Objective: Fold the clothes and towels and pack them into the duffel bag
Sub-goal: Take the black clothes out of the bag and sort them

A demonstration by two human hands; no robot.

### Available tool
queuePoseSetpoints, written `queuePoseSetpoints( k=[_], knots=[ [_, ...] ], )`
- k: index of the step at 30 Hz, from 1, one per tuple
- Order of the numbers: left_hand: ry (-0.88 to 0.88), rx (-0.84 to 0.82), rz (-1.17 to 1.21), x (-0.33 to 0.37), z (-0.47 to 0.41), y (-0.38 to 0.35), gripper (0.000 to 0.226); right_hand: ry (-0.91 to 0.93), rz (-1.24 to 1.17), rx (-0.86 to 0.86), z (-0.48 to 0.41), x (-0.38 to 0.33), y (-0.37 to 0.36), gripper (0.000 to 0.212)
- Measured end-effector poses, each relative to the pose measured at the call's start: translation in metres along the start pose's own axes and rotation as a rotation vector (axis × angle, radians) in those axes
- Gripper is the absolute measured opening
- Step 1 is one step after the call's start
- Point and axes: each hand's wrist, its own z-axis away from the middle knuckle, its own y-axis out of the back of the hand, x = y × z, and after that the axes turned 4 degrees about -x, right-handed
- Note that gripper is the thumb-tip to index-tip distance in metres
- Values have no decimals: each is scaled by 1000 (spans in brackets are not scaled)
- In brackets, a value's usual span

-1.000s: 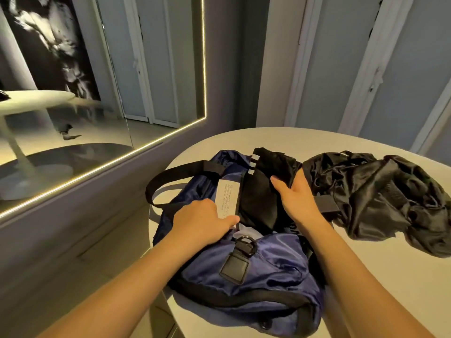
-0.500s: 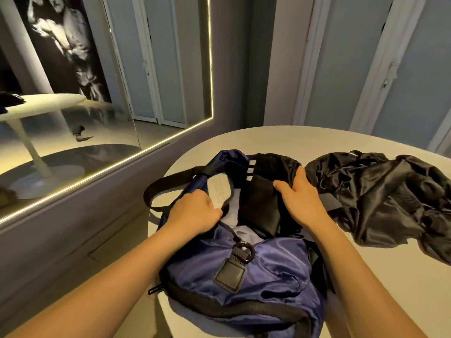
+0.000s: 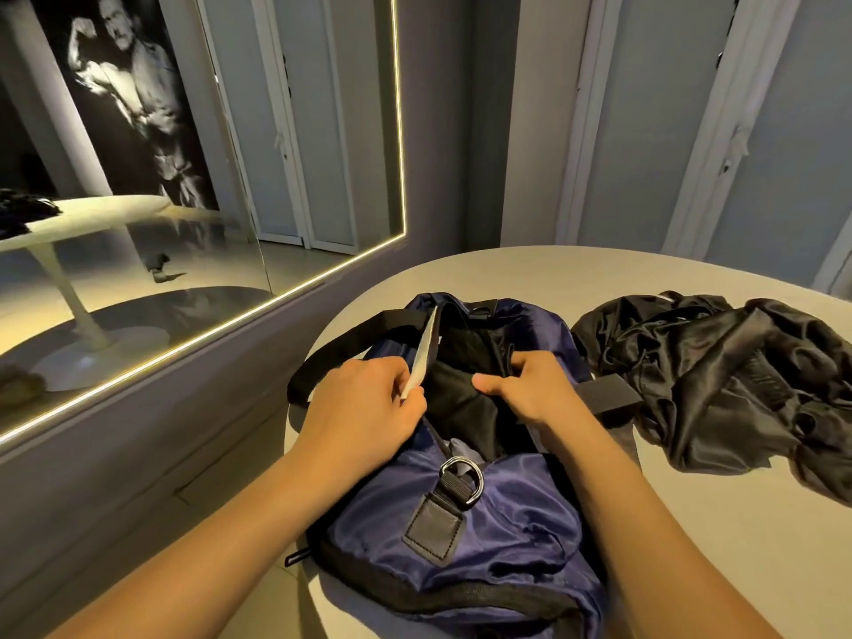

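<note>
Packing step in hand: black garment (image 3: pixel 456 394) goes into the duffel bag (image 3: pixel 484 514), which lies at the near-left edge of the bench (image 3: pixel 553 274), its mouth facing up.

Left hand (image 3: pixel 364 408): fingers (image 3: pixel 401 378) curled and pinching the left lip of the opening together with the white label (image 3: pixel 422 357), holding it up and outward. Right hand (image 3: pixel 530 389): thumb out, the rest curled down into the garment, tips hidden in the fabric; it appears to grip a fold and press it inward.

Notes for doing this well (judgement):
- Keep the left lip pulled clear so the mouth stays wide; the cloth is limp and would sag shut otherwise.
- Push the garment flat toward the far end and floor of the bag, not in a lump at the middle, to keep its fold and leave room.
- Keep the strap (image 3: pixel 341 348) outside the opening.

Still to pack: black satin pile (image 3: pixel 719 375), unfolded, just right of the bag.
</note>
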Motion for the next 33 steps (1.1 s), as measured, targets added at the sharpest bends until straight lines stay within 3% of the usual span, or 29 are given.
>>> queuePoseSetpoints(
  k=[1,4,7,8,13,18,23,26,30,33],
  knots=[
    [-7,32,-15,1,1,3,25,-9,57,48,0,2,-2,46],
    [-39,102,35,-1,2,6,18,77,29,178,1,0,-5,57],
    [-68,120,79,-3,0,4,20,-18,-362,143,-7,-2,-8,60],
    [-78,127,87,-3,-1,3,20,-47,-393,104,-7,-3,-9,60],
    [-90,164,63,-3,-8,3,20,-103,166,-79,-13,-19,-15,54],
    [20,118,4,-6,-10,10,27,-164,32,-123,-14,-36,-6,41],
    [-34,77,2,-12,-5,12,27,-114,426,-159,2,-38,-6,42],
    [-106,32,26,-8,-6,13,22,-137,455,-203,3,-37,-13,36],
    [-153,18,135,1,-12,18,19,-247,300,-338,8,-43,-22,21],
    [-113,51,99,-6,-13,25,18,-182,412,-287,7,-38,-18,20]
  ],
)
